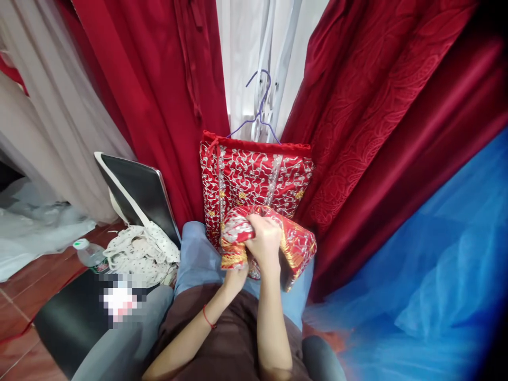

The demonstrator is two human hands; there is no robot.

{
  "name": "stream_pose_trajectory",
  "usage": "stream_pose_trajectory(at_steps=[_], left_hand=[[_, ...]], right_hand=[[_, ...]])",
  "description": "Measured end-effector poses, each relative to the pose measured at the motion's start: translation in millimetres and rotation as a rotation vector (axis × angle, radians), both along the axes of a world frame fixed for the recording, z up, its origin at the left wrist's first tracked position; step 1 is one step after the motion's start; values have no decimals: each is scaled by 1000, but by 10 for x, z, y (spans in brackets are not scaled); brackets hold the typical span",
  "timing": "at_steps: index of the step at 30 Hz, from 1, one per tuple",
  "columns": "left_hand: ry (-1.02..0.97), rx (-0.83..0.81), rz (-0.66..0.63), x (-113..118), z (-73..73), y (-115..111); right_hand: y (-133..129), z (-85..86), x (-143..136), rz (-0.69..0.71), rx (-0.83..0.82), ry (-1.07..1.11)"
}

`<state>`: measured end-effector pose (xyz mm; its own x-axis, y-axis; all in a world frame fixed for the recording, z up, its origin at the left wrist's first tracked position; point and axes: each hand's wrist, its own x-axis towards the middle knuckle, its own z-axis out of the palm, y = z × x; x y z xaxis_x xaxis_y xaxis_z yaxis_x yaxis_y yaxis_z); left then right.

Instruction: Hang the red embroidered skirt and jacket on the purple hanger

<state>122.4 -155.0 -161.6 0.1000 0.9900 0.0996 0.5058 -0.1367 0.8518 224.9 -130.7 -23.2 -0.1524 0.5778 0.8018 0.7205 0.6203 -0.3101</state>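
A red embroidered garment (254,172) with silver and gold patterns lies over my lap, its upper edge near a purple hanger (259,114). My right hand (265,238) is closed around a bunched, folded part of the same red fabric. Lower and to the left, my left hand (238,278) reaches beneath the gold-trimmed edge; its fingers are hidden by the cloth. A red string is around my left wrist.
Red curtains (151,106) hang on both sides, with blue tulle (448,275) at the right. At left are a black chair (71,323), a white dotted cloth bag (138,251) and a plastic bottle (90,255).
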Motion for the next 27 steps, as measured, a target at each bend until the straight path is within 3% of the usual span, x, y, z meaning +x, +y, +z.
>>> stream_pose_trajectory(at_steps=[3, 4, 6, 9, 11, 14, 17, 19, 21, 24, 27], left_hand=[[-152, 46, 470, -304, 211, 203], [-192, 116, 567, -444, 351, 287], [-189, 272, 641, -746, 719, 474], [-63, 549, 579, -1151, 1437, 794], [65, 639, 552, -1352, 1981, 1036], [180, 659, 595, -1611, 2792, 1441], [220, 616, 636, -1911, 3412, 1821], [144, 615, 672, -2108, 3635, 1985], [81, 593, 731, -2256, 3709, 2043], [79, 555, 818, -2356, 3657, 2009], [17, 563, 823, -2380, 3566, 2031]], right_hand=[[-91, 96, -165, 132, -51, -16], [-93, 122, -198, 155, -66, 11], [-37, 167, -229, 176, -116, 98], [181, 256, -237, 255, -192, 189], [376, 366, -256, 368, -199, 147], [677, 634, -324, 504, -127, -7], [972, 975, -448, 445, -33, -116], [1177, 1178, -570, 279, -14, -176], [1403, 1313, -719, 120, -5, -263], [1772, 1361, -947, 32, 23, -404], [2083, 1280, -1097, -29, -17, -452]])
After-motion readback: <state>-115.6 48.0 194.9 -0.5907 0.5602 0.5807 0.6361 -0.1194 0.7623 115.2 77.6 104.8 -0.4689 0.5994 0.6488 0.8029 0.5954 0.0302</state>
